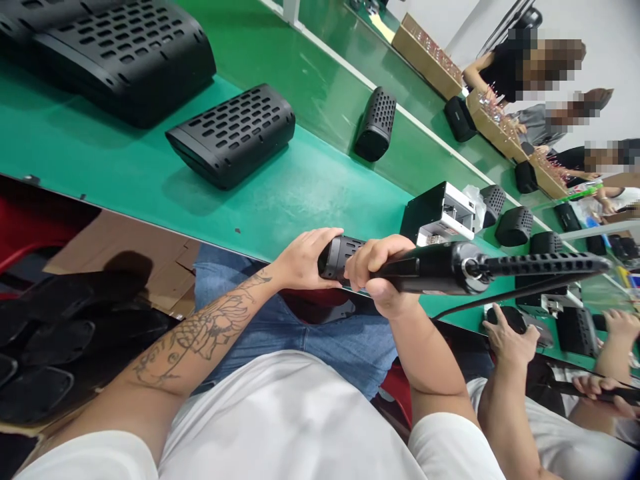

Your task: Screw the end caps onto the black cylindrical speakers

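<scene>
My left hand (304, 259) grips one end of a black housing with slotted holes (342, 255) at the table's front edge, just above my lap. In my right hand (384, 270) is a black electric screwdriver (433, 267), fingers wrapped round its body. A ribbed cord sleeve (543, 264) leaves its rear end toward the right. The screwdriver's tip and much of the housing are hidden behind my right fingers. Beyond my hands, to the left, another slotted black housing (240, 133) lies on the green table (320, 183).
Larger-looking black housings (135, 60) lie at the upper left. A black and white boxy device (443, 213) stands right of my hands. One housing (377, 123) is by the clear partition. A co-worker's hand (510, 337) is at the right. Stacked black parts (45, 353) fill the lower left.
</scene>
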Available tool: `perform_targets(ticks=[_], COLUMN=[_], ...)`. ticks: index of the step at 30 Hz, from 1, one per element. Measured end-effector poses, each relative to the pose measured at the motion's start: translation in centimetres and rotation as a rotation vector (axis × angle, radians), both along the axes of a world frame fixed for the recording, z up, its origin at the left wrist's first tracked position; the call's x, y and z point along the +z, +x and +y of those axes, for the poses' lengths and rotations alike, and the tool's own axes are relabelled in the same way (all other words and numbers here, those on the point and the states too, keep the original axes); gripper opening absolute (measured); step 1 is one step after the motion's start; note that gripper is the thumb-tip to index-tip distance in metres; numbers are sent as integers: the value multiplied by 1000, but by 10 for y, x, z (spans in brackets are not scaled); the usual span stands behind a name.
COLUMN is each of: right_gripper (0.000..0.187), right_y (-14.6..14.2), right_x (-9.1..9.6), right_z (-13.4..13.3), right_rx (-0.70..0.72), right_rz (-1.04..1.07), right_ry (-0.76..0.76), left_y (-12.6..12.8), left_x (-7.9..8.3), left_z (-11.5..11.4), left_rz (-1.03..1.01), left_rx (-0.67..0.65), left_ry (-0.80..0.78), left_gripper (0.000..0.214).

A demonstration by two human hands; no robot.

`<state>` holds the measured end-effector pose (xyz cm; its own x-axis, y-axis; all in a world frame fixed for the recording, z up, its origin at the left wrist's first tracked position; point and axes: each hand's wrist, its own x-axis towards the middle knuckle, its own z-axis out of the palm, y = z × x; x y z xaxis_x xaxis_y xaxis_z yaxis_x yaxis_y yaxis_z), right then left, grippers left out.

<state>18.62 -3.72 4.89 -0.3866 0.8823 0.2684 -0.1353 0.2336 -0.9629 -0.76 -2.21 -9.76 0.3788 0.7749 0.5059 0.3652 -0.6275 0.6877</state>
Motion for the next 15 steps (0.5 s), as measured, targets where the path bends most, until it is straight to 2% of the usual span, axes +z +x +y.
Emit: perform_targets(ticks=[3,5,8,10,12,14,15], right_gripper=[64,57,42,35,34,38,40], right_y=[-6,-3,29,67,110,149,164], right_x=[3,14,39,53,59,55,50], right_z=[-2,-4,-4,4,20,42,54], right_rx=[-38,-68,-162,-337,-614,-849,-910], right_rz=[22,101,223,248,207,132,99], right_ry=[84,206,374,452,495,480,462], left_y=[-3,-7,-20,-34,-45,-49,-47], left_x=[4,9,13,12,12,15,18], left_z=[1,0,-5,-6,4,32,52], left_rz=[22,23,-13,-19,-43,-134,-207], left_rx=[-40,-80,-79,23,212,421,516], left_ry=[12,-13,-43,-68,-106,-125,-119], left_gripper=[127,121,106,102,104,113,118])
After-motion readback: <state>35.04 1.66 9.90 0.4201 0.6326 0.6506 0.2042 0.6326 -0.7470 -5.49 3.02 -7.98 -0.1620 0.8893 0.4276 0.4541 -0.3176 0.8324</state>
